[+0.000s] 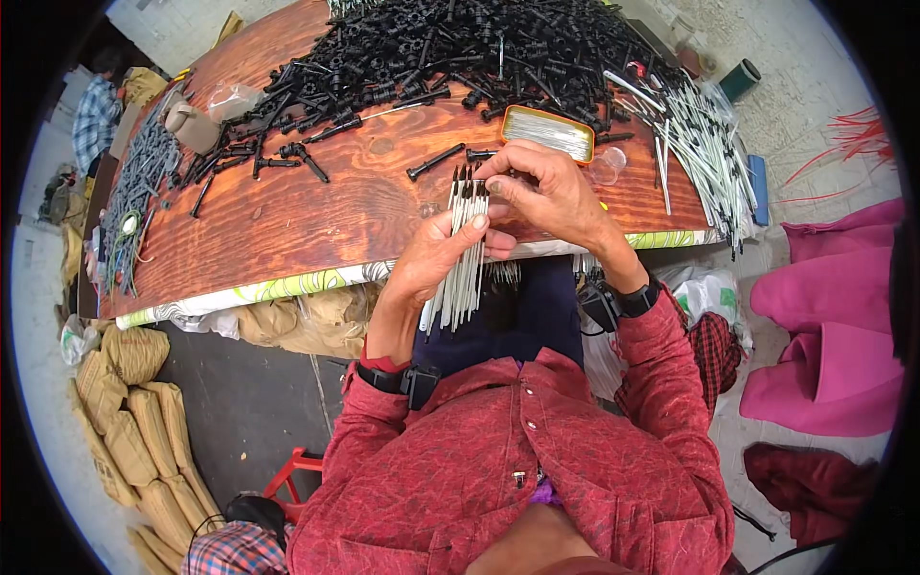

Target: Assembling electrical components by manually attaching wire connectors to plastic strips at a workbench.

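Note:
My left hand (446, 251) is closed round a bundle of thin white rods (464, 278) with dark tips, held slanting over the table's near edge. At the top of that bundle, my right hand (546, 192) pinches near the dark tips with thumb and forefinger; whatever lies between those fingers is too small to make out. Just beyond my hands is a yellow-rimmed tin (548, 132) filled with thin pale needles or wires. A loose black ribbed plastic piece (436, 162) lies on the wood to the left of the tin.
A big heap of black plastic parts (412, 57) covers the far side of the wooden table (287, 230). White rods (704, 153) are piled at the right, grey parts (144, 172) at the left. Pink fabric (829, 316) hangs at right; brown sacks (144, 422) lie lower left.

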A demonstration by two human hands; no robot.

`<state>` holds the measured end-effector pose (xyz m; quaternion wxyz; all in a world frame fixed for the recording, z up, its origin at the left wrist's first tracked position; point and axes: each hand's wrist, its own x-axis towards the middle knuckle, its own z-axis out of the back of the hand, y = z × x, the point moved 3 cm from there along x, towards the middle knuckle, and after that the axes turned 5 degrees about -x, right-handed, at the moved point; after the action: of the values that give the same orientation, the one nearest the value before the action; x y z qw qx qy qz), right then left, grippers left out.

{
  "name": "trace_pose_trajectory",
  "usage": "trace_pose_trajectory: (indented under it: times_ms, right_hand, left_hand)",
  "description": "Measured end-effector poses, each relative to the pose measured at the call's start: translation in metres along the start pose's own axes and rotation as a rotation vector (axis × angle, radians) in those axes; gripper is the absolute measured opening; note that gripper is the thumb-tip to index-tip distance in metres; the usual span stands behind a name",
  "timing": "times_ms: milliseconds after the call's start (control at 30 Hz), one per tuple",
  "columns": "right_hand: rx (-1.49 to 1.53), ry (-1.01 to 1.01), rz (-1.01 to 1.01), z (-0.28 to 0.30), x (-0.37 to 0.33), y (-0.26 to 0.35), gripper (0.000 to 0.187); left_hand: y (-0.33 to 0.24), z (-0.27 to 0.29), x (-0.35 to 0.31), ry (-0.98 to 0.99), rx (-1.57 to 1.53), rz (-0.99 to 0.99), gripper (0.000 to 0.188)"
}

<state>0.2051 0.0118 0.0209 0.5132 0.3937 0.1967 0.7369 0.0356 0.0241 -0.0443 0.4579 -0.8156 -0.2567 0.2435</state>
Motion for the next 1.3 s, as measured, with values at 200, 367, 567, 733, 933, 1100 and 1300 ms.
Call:
trace_pose_trajectory:
  times_ms: [200, 367, 567, 733, 933, 1100, 1300]
  right_hand:
    - [-0.16, -0.037, 0.148, 0.001, 0.001, -0.001, 0.014]
    - [-0.054, 0.006, 0.078, -0.003, 0.002, -0.004, 0.014]
    - [0.188, 0.098, -0.088, -0.008, 0.001, -0.014, 0.015]
    - [0.282, 0.081, -0.128, -0.009, 0.0, -0.011, 0.015]
    - [0.128, 0.038, -0.113, -0.007, -0.001, 0.0, 0.014]
    - [0.013, -0.04, -0.067, -0.009, -0.004, 0.005, 0.013]
    - [-0.053, -0.136, -0.014, -0.014, -0.006, 0.01, 0.012]
  left_hand:
    - [0.002, 0.0, 0.001, 0.019, -0.007, 0.003, 0.045]
    - [0.003, 0.002, 0.003, 0.009, -0.007, 0.021, 0.046]
    - [0.001, 0.0, 0.002, 0.009, -0.007, 0.019, 0.054]
    - [-0.001, 0.001, 0.0, -0.005, -0.111, 0.045, 0.059]
    - [-0.003, 0.0, 0.0, -0.002, -0.046, 0.016, 0.06]
    - [-0.007, -0.008, 0.0, -0.02, -0.061, -0.015, 0.06]
    - [-0.004, -0.005, -0.001, -0.033, -0.032, -0.01, 0.059]
